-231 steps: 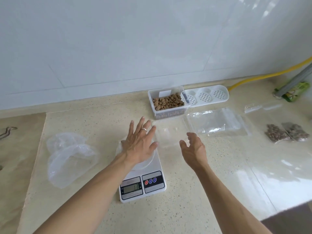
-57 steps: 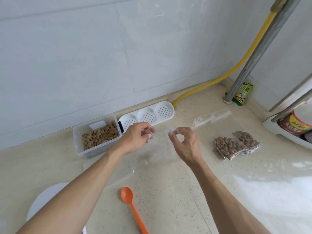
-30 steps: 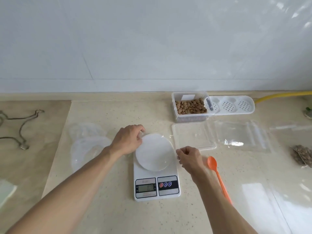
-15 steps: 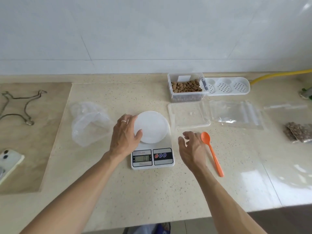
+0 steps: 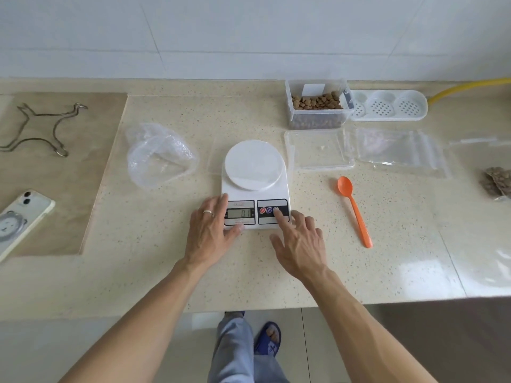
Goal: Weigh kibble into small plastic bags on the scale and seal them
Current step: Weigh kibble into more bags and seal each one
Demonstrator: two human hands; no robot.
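White scale (image 5: 254, 183) lies under both hands' fingers (image 5: 278, 212).

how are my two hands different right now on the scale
The right hand points its index finger onto the scale's buttons; the left hand lies flat against the scale's left front corner. The left hand wears a ring; the right shows none. Both are empty, at the scale's front.

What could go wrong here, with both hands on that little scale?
The left hand rests against the scale while the right hand presses a button; leaning on it might skew the zero. The clear bag on the platter is hard to see, so kibble from the spoon could miss it.
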